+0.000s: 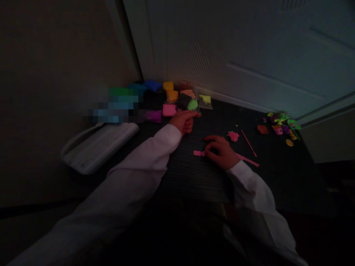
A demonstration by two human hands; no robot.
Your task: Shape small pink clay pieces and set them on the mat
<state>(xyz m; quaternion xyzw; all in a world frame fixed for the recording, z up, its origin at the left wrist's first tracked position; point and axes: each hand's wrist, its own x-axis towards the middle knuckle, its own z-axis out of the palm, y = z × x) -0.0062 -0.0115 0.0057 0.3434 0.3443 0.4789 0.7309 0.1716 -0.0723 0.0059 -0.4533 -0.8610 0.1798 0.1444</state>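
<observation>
My left hand (183, 122) is at the front of the clay packets, its index finger stretched to the right and the other fingers curled in. Whether anything small sits in that grip is too dark to make out. A pink clay packet (169, 110) and a light green clay packet (192, 105) lie close behind it. My right hand (222, 150) rests on the dark table over a pink clay strip (251, 160), with thumb and index finger apart. Small flattened pink clay discs (198, 153) lie in a row by its thumb. Just beyond are a ruffled pink clay flower (233, 136) and a thin pink stick tool (249, 143).
More clay packets, including orange (172, 95), blue (152, 85), purple (153, 116) and yellow (205, 99), line the back. A white case-like object (101, 147) stands left. Small colourful clay pieces (285, 125) and a reddish-brown lump (262, 129) lie right. A pale panel (249, 48) rises behind.
</observation>
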